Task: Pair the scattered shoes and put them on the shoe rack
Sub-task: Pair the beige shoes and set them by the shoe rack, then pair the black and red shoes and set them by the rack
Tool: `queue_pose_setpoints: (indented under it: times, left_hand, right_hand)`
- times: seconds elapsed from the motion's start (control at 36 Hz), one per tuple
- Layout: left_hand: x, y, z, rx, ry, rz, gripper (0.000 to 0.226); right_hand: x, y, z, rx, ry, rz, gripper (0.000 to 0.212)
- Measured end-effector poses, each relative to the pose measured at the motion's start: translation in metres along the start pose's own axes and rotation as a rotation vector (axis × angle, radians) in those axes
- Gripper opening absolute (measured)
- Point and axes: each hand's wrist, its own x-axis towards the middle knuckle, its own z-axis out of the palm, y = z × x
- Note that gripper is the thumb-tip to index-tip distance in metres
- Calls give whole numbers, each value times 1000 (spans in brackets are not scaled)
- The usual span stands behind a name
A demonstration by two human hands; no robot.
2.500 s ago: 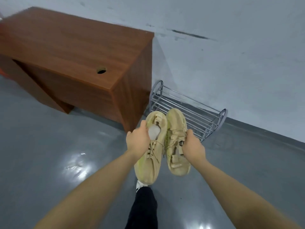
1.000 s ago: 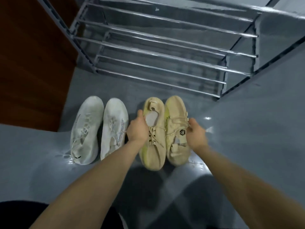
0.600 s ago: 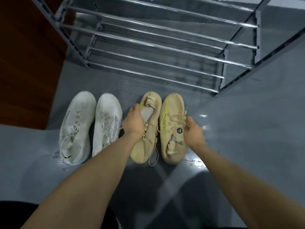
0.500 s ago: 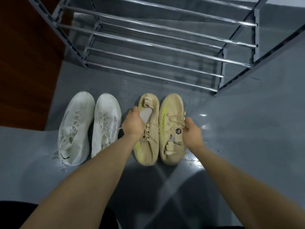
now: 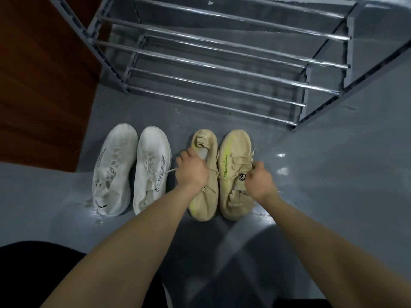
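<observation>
Wooden cabinet (image 5: 44, 81): its dark brown side fills the far left and stands against the left end of the rack, so the shoes have to go to its right.
White pair: two white shoes, left one (image 5: 114, 168) and right one (image 5: 151, 170), lie side by side and almost touching on the floor (image 5: 333, 174), toes toward the rack. Already matched, I judge, and parked in front of the rack for loading.
Left hand (image 5: 192, 168): curled over the collar of the left tan shoe (image 5: 203, 196); fingers closed, gripping that shoe's opening, thumb side toward the white pair. The grip at the collar suits lifting or nudging the shoe by its stiffest edge.
Tan pair: the left tan shoe and the right tan shoe (image 5: 234, 156) sit parallel and close on the floor, just right of the white pair. Their heel tabs point opposite ways, so one looks reversed; whether that matters for pairing I cannot tell.
Right hand (image 5: 259, 182): fingers closed around the right tan shoe's outer side near the laces and tongue, holding it against its mate.
Shoe rack (image 5: 222, 70): chrome bars in tiers just beyond the toes, no shoes on the bars in view.
Stage: pairing looks done; racking not yet begun.
</observation>
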Motion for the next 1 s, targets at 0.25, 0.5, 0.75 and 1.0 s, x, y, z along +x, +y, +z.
queue_pose_setpoints:
  times: [0.25,0.5,0.75,1.0]
  left_hand:
    - [-52,32,-93,-4,-33,118,34]
    - [-133,56,-233,-230,-87,-25,32]
    - [-230,42,-400,-403,-34,-123,26]
    - [-310,-3,-531,-442,53,-93,22]
  right_hand:
    - [-56,-45,-65,42,14,11,31]
    - [-152,-132,-159,27,-47,-53,27]
    - [-269,-249,-245,-68,-114,-189,22]
    - [-370,-360,-269,-164,-173,-391,19]
